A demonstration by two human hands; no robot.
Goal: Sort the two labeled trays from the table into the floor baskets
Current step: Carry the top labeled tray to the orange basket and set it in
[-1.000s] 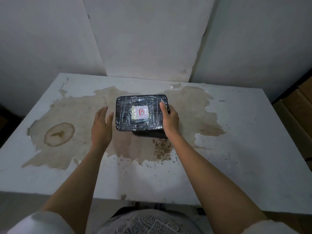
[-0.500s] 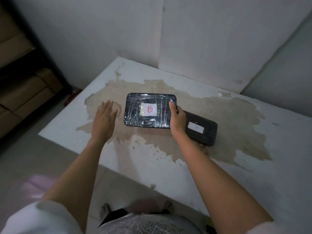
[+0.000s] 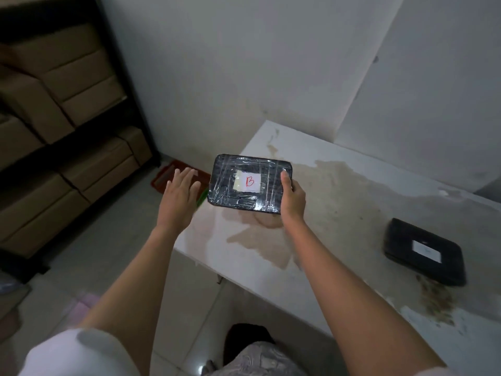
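My right hand (image 3: 292, 198) grips the right edge of a black, film-wrapped tray (image 3: 245, 185) with a white label marked B in red, held in the air above the table's left corner. To the tray's left, my left hand (image 3: 180, 196) hovers with fingers spread, not touching it. A second black tray (image 3: 423, 252) with a white label lies flat on the white stained table (image 3: 339, 213) at the right. On the floor beyond my left hand lies a red basket (image 3: 169, 176), mostly hidden by the hand. A sliver of green (image 3: 201, 198) shows beside it.
A dark shelf rack (image 3: 122, 85) stacked with cardboard boxes (image 3: 67, 85) fills the left side. White walls stand behind the table. Grey floor tiles stretch between the rack and the table edge.
The B tray has been lifted off the second tray and carried left past the table's corner. My view has swung left, revealing the shelf rack and the red floor basket.
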